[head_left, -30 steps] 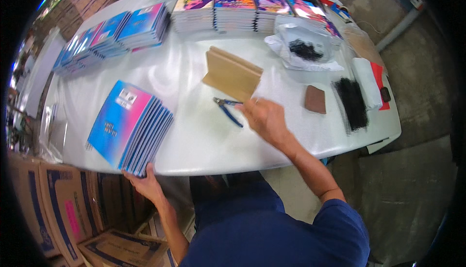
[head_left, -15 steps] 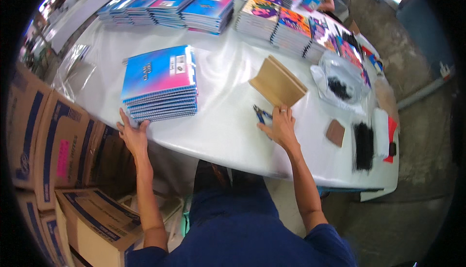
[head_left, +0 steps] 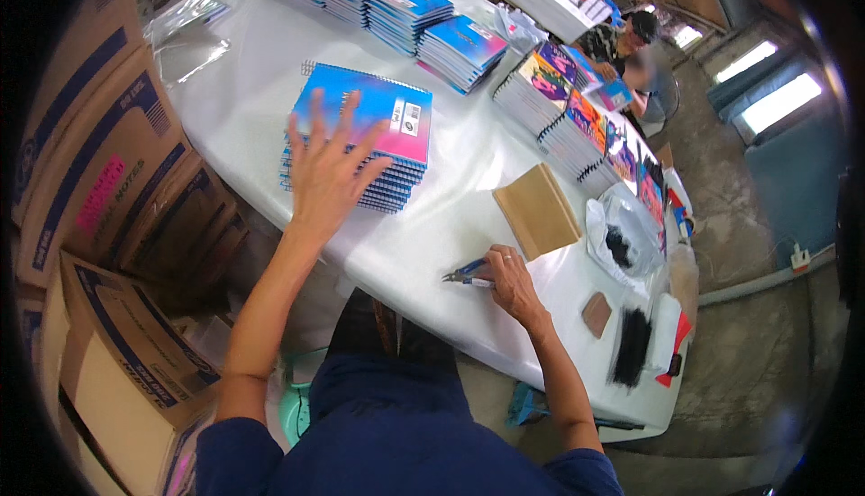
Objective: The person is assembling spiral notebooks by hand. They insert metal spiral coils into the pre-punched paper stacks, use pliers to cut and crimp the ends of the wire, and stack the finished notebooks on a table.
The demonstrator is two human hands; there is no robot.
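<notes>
My left hand [head_left: 326, 167] is spread open over a stack of spiral-bound notebooks [head_left: 410, 136] with blue and pink covers. Its fingers are blurred, and whether they touch the top cover I cannot tell. On the near side of the white table, my right hand [head_left: 515, 284] is closed around the handles of a pair of wire cutters [head_left: 467, 273], whose jaws point left. Just beyond that hand lies a brown cardboard piece [head_left: 539, 210].
Blue notebook stacks [head_left: 464, 50] and colourful notebook stacks [head_left: 577, 122] line the far side. To the right are a plastic bag [head_left: 644, 248] of black pieces, a brown block [head_left: 596, 314] and black wires [head_left: 632, 347]. Cartons [head_left: 117, 163] stand left. A person [head_left: 622, 41] sits across.
My left hand has risen from the table edge to above the notebook stack. My right hand has left the cardboard's edge and taken hold of the wire cutters. The whole view has turned.
</notes>
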